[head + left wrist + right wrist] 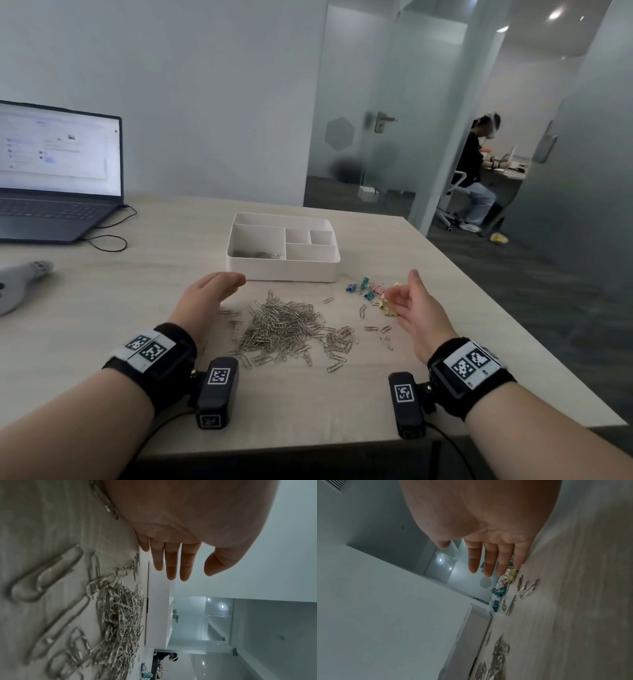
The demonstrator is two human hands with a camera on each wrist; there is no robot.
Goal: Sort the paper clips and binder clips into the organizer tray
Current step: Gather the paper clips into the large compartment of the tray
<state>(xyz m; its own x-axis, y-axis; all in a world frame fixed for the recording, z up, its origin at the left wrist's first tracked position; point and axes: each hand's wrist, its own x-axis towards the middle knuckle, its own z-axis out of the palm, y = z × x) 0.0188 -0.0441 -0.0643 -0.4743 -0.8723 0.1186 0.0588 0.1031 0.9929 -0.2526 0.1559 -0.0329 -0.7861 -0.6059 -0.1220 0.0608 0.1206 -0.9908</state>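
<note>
- Both hands are held up on edge, palms facing each other, either side of the mess on the table (428,260).
- Left hand (205,298) sits at the left edge of the paper clip pile (287,325), fingers straight and together, holding nothing. Its fingertips are right near the front left corner of the organizer tray (284,270), but I can't tell if they touch it.
- Right hand (418,308) is over on the right, fingers loosely spread and a bit curved, also holding nothing. It's just beside the binder clips (371,291), and the wrist view puts the little finger right down by the yellow ones.
- The binder clips (blue, teal, pink, yellow) are in a small clump right of the tray's front right corner.
- The silver paper clips are mostly one big heap in front of the tray, with strays scattered around.
- The white tray has a few paper clips in its big left compartment; the other compartments look bare.
- There's an open laptop (51,171) at far left with a cable (109,236) trailing off it.
</note>
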